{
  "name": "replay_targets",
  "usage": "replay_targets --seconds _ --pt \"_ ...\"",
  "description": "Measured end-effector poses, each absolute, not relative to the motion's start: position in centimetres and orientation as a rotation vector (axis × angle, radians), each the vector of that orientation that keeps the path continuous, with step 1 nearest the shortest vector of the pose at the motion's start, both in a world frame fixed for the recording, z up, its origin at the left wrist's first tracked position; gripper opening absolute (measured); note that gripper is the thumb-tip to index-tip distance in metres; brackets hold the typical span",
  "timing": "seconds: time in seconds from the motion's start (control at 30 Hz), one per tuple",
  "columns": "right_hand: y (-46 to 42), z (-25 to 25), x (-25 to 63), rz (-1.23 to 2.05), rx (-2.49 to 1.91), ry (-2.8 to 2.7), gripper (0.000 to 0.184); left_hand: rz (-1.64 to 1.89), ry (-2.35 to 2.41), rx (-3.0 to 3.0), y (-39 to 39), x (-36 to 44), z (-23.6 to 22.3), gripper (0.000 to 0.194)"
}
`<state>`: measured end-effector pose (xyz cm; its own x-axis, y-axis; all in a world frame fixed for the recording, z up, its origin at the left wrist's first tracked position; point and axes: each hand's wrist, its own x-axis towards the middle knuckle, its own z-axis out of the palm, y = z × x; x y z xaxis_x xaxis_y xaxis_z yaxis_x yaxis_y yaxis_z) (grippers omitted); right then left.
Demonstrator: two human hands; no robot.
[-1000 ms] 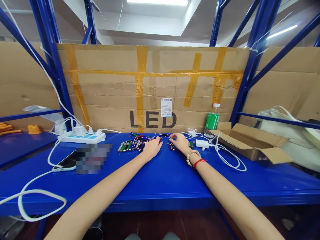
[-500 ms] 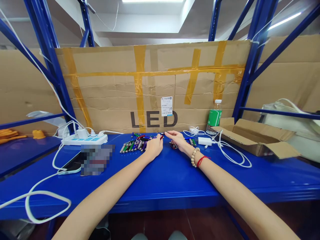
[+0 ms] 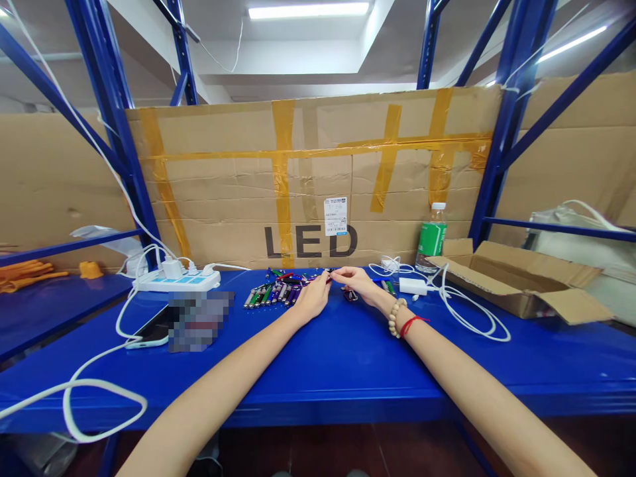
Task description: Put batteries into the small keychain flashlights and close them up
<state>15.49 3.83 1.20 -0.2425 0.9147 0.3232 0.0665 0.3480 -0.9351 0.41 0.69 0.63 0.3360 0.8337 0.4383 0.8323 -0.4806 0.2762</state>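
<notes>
Above the blue shelf top [image 3: 342, 358], my two hands meet at the fingertips. My left hand [image 3: 313, 297] is closed around a small red pen-like tube, mostly hidden by the fingers. Thumb and fingers of my right hand [image 3: 358, 283] pinch at the tube's end; whatever lies between them is too small to make out. Left of my left hand lies a row of short metal tubes [image 3: 271, 293] in silver, green and purple, with more behind it. A small dark cluster [image 3: 350, 293] sits under my right hand, and a few tubes [image 3: 388, 287] lie to its right.
A white power strip [image 3: 179, 281] with plugs and a phone [image 3: 152, 329] are at the left. On the right are a white adapter [image 3: 413, 286] with coiled cable, a green-labelled bottle [image 3: 431, 240] and an open cardboard box [image 3: 521, 281]. A large cardboard sheet [image 3: 238, 199] stands behind.
My right fingertips have closed the small gap to my left hand and now meet it at the red tube. The whole view has shifted slightly.
</notes>
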Motion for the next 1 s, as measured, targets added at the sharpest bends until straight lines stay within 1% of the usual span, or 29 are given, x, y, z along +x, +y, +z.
replay_targets --seconds 0.47,0.63,0.73,0.83,1.0 --pt "3.4 1.2 15.0 0.896 -1.035 -1.696 0.044 0.918 1.63 2.508 0.1 0.0 1.1 0.025" --pt "3.7 1.7 15.4 0.829 -1.067 -1.781 0.043 0.919 1.662 2.487 0.3 -0.1 1.1 0.025" --pt "4.0 2.3 16.1 0.792 -1.063 -1.882 0.038 0.879 1.682 2.482 0.3 0.0 1.1 0.025" --pt "4.1 2.9 16.9 0.79 -1.056 -2.03 0.028 0.836 1.699 2.487 0.2 0.2 1.1 0.024" --pt "4.2 2.6 18.1 0.822 -1.091 -2.193 0.023 0.841 1.78 2.46 -0.1 0.4 1.3 0.025"
